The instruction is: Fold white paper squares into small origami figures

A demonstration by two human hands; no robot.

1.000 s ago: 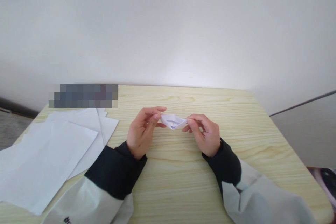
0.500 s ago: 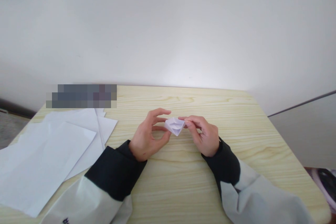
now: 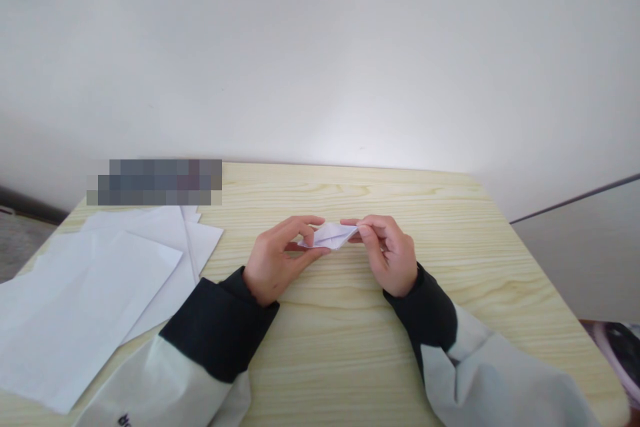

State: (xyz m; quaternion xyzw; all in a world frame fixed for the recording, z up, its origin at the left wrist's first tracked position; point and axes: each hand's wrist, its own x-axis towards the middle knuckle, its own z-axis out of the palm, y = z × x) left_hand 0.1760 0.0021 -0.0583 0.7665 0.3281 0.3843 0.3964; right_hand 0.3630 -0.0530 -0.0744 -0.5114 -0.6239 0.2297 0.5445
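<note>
A small piece of folded white paper (image 3: pixel 332 236) is held between my two hands above the middle of the table. It looks narrow and pointed toward both sides, with a fold line running along it. My left hand (image 3: pixel 280 257) grips its left end, the thumb below and the fingers curled over and behind. At the right tip, my right hand (image 3: pixel 387 250) pinches the paper between thumb and fingers. Some fingertips are hidden behind the paper.
Several loose white sheets (image 3: pixel 85 307) overlap at the left of the pale wooden table (image 3: pixel 330 360). Behind them, a blurred-out dark patch (image 3: pixel 155 183) lies by the back edge. A white wall (image 3: pixel 320 53) rises behind the table.
The folded paper's opening has narrowed and it now looks flatter and wider. My left fingers have closed onto its left end. My right hand keeps its pinch.
</note>
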